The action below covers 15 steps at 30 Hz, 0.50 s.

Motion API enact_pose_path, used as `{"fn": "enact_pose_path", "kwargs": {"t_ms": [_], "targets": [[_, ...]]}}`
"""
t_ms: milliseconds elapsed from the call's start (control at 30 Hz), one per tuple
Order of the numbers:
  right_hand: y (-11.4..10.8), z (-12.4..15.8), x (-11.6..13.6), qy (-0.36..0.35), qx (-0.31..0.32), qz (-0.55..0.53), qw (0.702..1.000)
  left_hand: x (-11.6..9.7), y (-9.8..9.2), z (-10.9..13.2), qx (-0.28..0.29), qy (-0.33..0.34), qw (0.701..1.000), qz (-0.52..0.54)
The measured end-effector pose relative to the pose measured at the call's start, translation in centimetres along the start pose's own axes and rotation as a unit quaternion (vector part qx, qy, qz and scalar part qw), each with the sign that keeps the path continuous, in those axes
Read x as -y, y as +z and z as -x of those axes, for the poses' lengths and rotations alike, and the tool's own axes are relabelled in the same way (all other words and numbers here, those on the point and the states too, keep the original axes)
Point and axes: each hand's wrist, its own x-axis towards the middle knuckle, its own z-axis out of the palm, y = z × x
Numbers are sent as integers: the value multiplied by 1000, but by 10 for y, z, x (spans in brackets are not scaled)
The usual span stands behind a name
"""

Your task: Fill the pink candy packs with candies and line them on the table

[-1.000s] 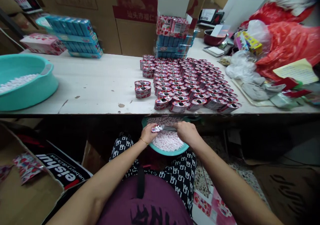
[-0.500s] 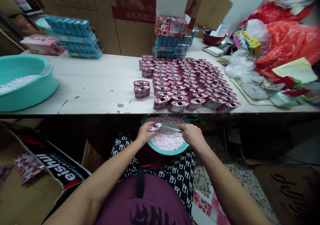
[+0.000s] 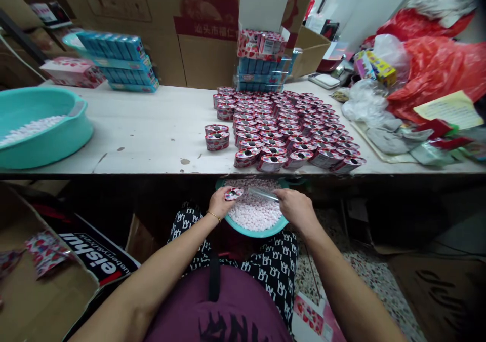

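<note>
My left hand [image 3: 221,203] is closed around a small oval carton [image 3: 233,194] with a red-and-white print and a dark hole in its top. In my right hand [image 3: 294,205] is a shiny metal scoop [image 3: 262,194], its tip pointing left towards the carton but apart from it. Both hands are over a turquoise basin [image 3: 258,234] on my lap, filled with small whitish-pink candies [image 3: 253,214]. Rows of similar oval cartons [image 3: 273,129] stand on the table above, their dark holes facing up. Two more cartons [image 3: 217,140] stand slightly apart to the left.
Across the white table [image 3: 152,129], a larger turquoise basin [image 3: 41,149] holds white pieces. Blue packs [image 3: 121,63] are stacked at the back left. Red plastic bags [image 3: 436,68] crowd the right side. An open cardboard box [image 3: 49,301] is on my lower left.
The scoop has drawn back slightly right from the carton. White candies heaped at the carton's opening no longer show there. My hands have otherwise hardly moved; the view has shifted a little.
</note>
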Motion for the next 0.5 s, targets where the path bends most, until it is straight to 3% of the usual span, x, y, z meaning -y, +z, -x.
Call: {"fn": "enact_pose_path", "kwargs": {"t_ms": [100, 167, 233, 367, 500], "targets": [[7, 3, -18, 32, 5, -23, 999, -20, -34, 3, 22, 102, 989, -104], [15, 5, -29, 44, 19, -48, 998, -34, -57, -1, 32, 156, 981, -108], [25, 7, -35, 55, 38, -71, 995, -42, -75, -14, 3, 174, 982, -78], [45, 12, -36, 66, 69, -105, 990, -34, -94, -68, -60, 135, 988, -39], [64, 15, -28, 49, 79, -139, 986, -15, -88, -126, -69, 58, 991, -100]]}}
